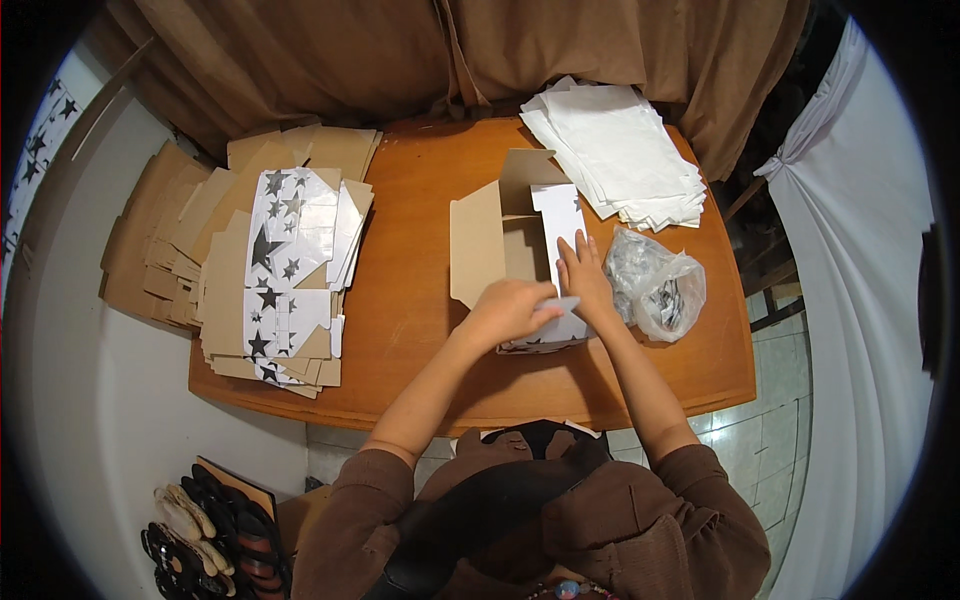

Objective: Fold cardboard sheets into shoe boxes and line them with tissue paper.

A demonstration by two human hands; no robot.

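Note:
An open cardboard box (477, 245), brown inside and white with black stars outside, stands on the table in front of me with its flaps up. My right hand (585, 275) lies with fingers spread on the box's white right-hand flap. Over the near side of the box, my left hand (512, 310) is closed in a pinch on a small whitish piece (566, 303); whether it is loose or part of the box I cannot tell. My left forearm and hand hide part of the box's near side.
Flat star-printed cardboard blanks (290, 225) are piled at the left, beside more brown cardboard (160, 240). White paper sheets (620, 150) lie at the back right. A clear plastic bag (668, 290) with small contents sits right of the box. Brown curtains (350, 60) hang behind the wooden table (410, 330).

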